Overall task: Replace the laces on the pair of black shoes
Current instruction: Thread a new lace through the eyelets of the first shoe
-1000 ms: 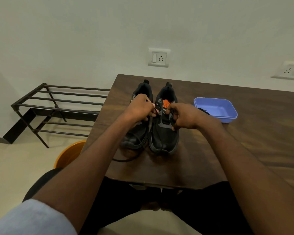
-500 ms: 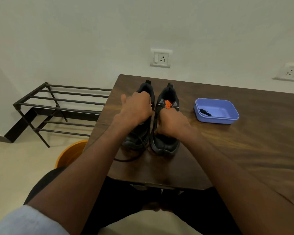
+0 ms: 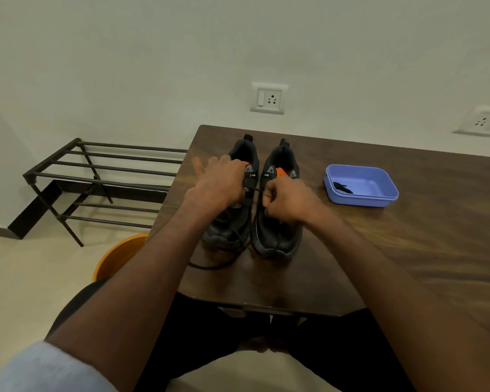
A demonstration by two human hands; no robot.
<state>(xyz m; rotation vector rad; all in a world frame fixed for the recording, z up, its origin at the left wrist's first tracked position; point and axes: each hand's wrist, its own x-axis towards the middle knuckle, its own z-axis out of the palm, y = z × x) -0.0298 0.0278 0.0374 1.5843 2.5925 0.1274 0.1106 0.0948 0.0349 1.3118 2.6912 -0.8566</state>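
Two black shoes with orange tongue tabs stand side by side on the dark wooden table (image 3: 408, 222), toes toward me. My left hand (image 3: 219, 183) rests on the left shoe (image 3: 232, 233), thumb and forefinger pinching near its eyelets, the other fingers spread. My right hand (image 3: 287, 203) is fisted over the right shoe (image 3: 277, 239) and pinches a thin black lace (image 3: 257, 190) stretched between the two hands. A loose black lace end (image 3: 210, 265) trails off the left shoe onto the table.
A blue plastic tray (image 3: 379, 200) with a small black piece inside sits right of the shoes. A black metal rack (image 3: 96, 176) stands on the floor to the left. An orange bucket (image 3: 116, 258) is below the table's left edge.
My right hand has lifted slightly and drawn the lace taut between the shoes. My left hand stays on the left shoe, its fingers now more spread.
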